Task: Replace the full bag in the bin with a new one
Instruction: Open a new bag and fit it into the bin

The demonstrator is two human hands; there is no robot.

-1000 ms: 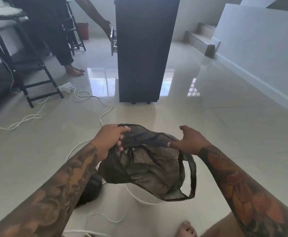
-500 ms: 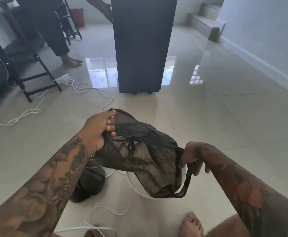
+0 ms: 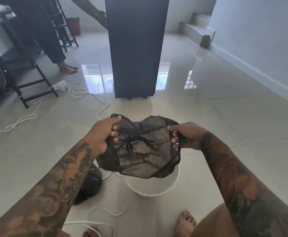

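new bag (image 3: 139,151) hides most of the white bin (image 3: 156,190).

Left hand (image 3: 100,134), right hand (image 3: 186,135) clenched.

new bag (image 3: 139,147): held up between both hands, right above the bin
left hand (image 3: 102,135): grips the bag's left edge
right hand (image 3: 186,135): pinches the bag's right edge, a handle loop hanging just below it
bin (image 3: 158,190): on the floor under the bag, only its near rim and wall showing
full bag (image 3: 88,185): on the floor just left of the bin, partly behind the left forearm
cabinet (image 3: 136,47): standing on the floor straight ahead, well behind the bag
cord (image 3: 88,96): trails over the floor left of the cabinet and runs back toward the bin
chair (image 3: 28,79): far left
other person (image 3: 54,48): behind the chair, left of the cabinet
steps (image 3: 196,31): far right, behind the cabinet
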